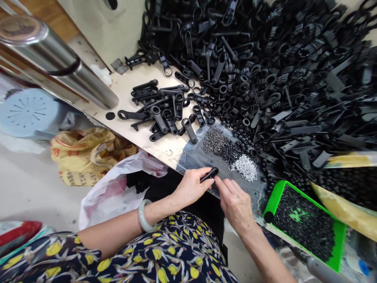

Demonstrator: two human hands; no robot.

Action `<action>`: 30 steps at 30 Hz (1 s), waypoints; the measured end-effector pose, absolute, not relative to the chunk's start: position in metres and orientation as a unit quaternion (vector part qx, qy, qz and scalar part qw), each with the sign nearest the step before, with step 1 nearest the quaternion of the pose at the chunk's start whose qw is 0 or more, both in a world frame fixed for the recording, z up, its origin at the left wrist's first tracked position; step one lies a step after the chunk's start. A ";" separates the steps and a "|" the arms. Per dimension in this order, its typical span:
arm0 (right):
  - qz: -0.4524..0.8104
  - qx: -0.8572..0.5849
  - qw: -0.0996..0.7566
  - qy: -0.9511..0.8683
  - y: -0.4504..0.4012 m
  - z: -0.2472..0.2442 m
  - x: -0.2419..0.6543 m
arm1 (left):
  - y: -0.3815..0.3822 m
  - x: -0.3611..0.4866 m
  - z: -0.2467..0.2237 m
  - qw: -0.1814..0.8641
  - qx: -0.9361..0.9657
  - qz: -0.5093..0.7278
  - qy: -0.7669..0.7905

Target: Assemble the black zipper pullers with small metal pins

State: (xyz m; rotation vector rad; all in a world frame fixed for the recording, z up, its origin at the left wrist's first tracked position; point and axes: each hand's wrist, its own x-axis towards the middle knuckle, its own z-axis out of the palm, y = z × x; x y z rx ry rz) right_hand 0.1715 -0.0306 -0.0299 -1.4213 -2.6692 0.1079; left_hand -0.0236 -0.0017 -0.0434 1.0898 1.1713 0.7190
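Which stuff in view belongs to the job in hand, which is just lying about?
Likely the job:
black part in the left hand, right hand close by
silver pins
small brown pieces
black ring-ended parts

Apparently just lying about:
steel flask
yellow bag
white plastic bag

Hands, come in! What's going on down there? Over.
Left hand: gripping black part. Right hand: pinched close by it, touch unclear. Silver pins heaped beyond the hands, not between them. Over.
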 end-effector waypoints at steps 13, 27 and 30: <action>-0.058 -0.407 -0.072 -0.909 -0.019 -0.002 0.156 | 0.001 -0.026 -0.048 0.640 0.509 0.292 0.496; -0.060 -0.338 -0.330 -0.879 0.003 0.046 0.106 | 0.003 -0.030 -0.053 0.573 0.585 0.324 0.474; -0.061 -0.366 -0.343 -0.863 0.002 0.041 0.096 | 0.003 -0.030 -0.057 0.590 0.567 0.340 0.463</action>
